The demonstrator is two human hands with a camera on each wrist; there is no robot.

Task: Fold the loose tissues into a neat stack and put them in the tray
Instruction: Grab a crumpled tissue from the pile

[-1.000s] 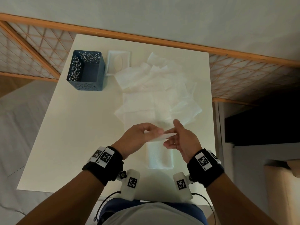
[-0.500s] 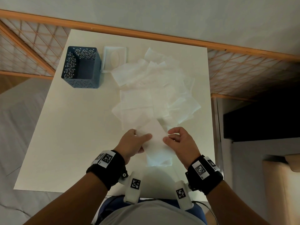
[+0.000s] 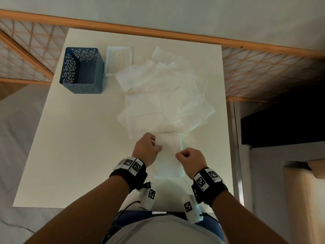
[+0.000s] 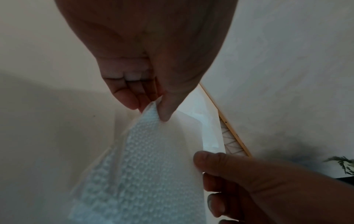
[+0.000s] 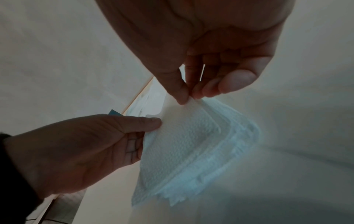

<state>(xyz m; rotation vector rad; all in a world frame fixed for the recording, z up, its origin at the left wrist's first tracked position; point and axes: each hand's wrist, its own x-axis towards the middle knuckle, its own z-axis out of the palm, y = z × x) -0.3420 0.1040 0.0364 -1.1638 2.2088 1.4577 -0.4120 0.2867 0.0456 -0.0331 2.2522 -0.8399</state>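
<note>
Cream desk (image 3: 73,155), rectangular, set against a wall. At its far left corner stands a dark blue perforated bin (image 3: 81,71); a white tray (image 3: 119,59) lies just beside it on the right. A spread of loose tissues (image 3: 163,95) overlaps across the far middle. A stack of folded tissues (image 3: 168,162) lies near the front edge.

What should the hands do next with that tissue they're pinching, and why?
Probably lower it flat onto the folded stack and let go. Left hand and right hand each pinch an edge of the folded tissue, which sits just above the stack, nearly lined up.
</note>
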